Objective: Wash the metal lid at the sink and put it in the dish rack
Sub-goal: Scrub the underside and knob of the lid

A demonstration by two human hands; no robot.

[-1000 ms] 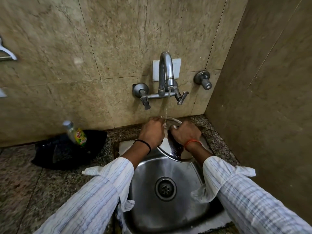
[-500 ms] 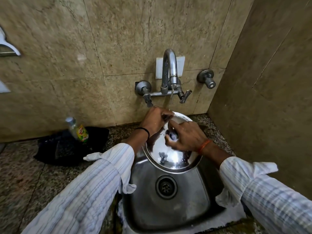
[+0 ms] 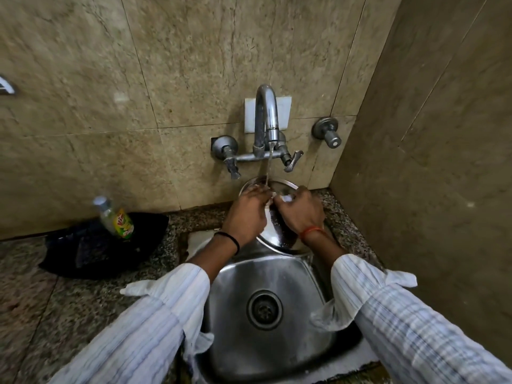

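Note:
The round metal lid [image 3: 278, 231] is held tilted over the back of the steel sink [image 3: 266, 275], under the thin water stream from the tap [image 3: 266, 120]. My left hand [image 3: 246, 213] grips its left side. My right hand [image 3: 300, 212] rests on its inner face, fingers curled around something small and pale near the top rim. Both hands hide most of the lid; only its upper rim and lower edge show. No dish rack is in view.
A dish soap bottle [image 3: 116, 220] stands in a black tray [image 3: 102, 245] on the granite counter to the left. Two tap handles and a separate wall valve [image 3: 327, 133] stick out of the tiled wall. A side wall closes in on the right.
The lid has tipped back so less of its inner face shows, and both hands have come together at its upper part under the stream. The view has shifted slightly.

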